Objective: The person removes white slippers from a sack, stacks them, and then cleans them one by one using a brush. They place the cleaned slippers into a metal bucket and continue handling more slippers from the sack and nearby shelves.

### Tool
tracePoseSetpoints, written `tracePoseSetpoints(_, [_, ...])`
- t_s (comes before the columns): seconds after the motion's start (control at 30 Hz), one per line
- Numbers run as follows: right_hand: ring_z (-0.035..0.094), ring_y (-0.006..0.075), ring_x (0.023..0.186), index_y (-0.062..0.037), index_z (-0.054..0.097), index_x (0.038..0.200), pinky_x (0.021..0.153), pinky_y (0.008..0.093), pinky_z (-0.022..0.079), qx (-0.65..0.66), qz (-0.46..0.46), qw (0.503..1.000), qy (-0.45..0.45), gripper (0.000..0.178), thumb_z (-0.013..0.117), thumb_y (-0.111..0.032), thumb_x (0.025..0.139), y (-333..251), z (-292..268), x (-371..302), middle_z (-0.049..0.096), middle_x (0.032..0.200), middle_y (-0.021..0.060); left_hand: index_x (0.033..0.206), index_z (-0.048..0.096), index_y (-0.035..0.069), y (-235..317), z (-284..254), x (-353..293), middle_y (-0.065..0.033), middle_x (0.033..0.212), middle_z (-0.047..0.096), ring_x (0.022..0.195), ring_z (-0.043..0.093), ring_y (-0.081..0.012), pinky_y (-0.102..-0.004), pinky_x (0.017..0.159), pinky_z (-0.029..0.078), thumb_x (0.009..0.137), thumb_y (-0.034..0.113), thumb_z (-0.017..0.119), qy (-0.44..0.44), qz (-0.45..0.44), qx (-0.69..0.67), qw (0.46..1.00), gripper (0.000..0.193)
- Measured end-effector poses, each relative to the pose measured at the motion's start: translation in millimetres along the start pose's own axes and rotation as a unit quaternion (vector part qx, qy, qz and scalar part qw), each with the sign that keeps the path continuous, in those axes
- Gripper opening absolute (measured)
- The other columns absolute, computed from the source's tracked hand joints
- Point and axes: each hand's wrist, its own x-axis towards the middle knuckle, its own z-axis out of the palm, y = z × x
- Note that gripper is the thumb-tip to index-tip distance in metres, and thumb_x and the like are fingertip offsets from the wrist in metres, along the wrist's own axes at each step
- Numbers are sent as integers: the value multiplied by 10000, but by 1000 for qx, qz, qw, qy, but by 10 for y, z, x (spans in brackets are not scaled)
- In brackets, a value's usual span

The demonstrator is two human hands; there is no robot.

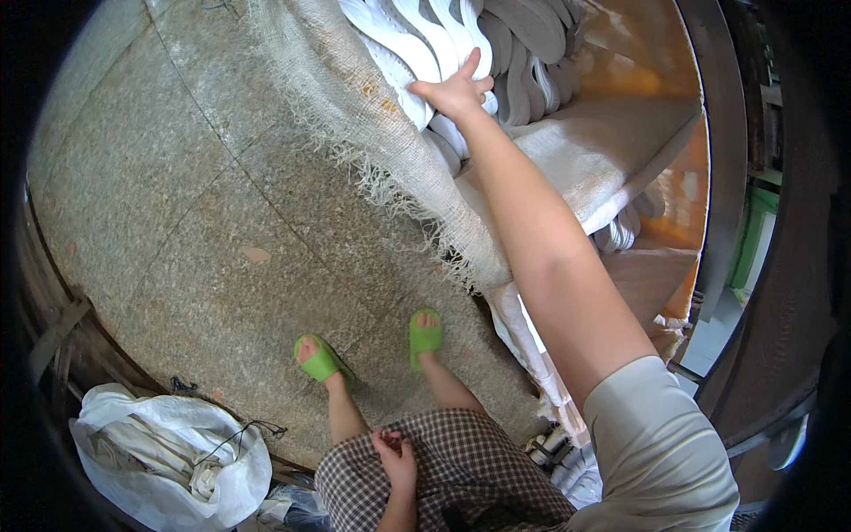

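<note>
White shoe soles [403, 55] stand packed in a row in a cloth-lined bin at the top. My right hand [454, 92] reaches out over them, its thumb and fingers spread, and seems to rest against their near ends. Nothing shows gripped in it. Greyer soles [529, 31] lie just right of that hand. My left hand [397, 457] is low in front of the brown checked garment [434, 448] on my lap, its fingers curled in. Whether something small is inside those fingers cannot be made out.
A frayed woven sack cloth [390, 168] hangs over the bin's left edge. More soles [618, 232] sit in a lower section with orange-brown walls. A white sack [168, 452] holding pale material stands at lower left. Green slippers [323, 357] are on my feet on the stone floor [195, 230].
</note>
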Motion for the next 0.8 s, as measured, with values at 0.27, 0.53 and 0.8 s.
tracePoseSetpoints(0.27, [359,451,1199,-175,87,1438,1005,419,377,22,-58,997,37,1127,755,-346,547,-5,-382,82,207,1328,298,1326,243,18,-111,-37,-53,-132,1090,471,839,543,-183,-310,719,471,851,-44,498,16,11,-83,996,542])
tracePoseSetpoints(0.53, [375,428,1210,-155,122,1452,1017,407,357,-26,-73,996,-33,1141,748,-342,517,128,-1248,-283,214,1352,321,1200,450,-19,1213,166,-249,-200,1125,516,955,551,-302,-355,826,466,820,31,583,0,433,38,901,405])
tracePoseSetpoints(0.8, [410,434,1184,-124,86,1457,1014,371,374,52,25,996,-74,1168,766,-352,534,467,-1262,-818,190,1361,323,1368,172,-129,4014,1279,315,-358,1420,148,1336,181,-459,-445,1099,176,888,274,535,-41,504,-99,857,724])
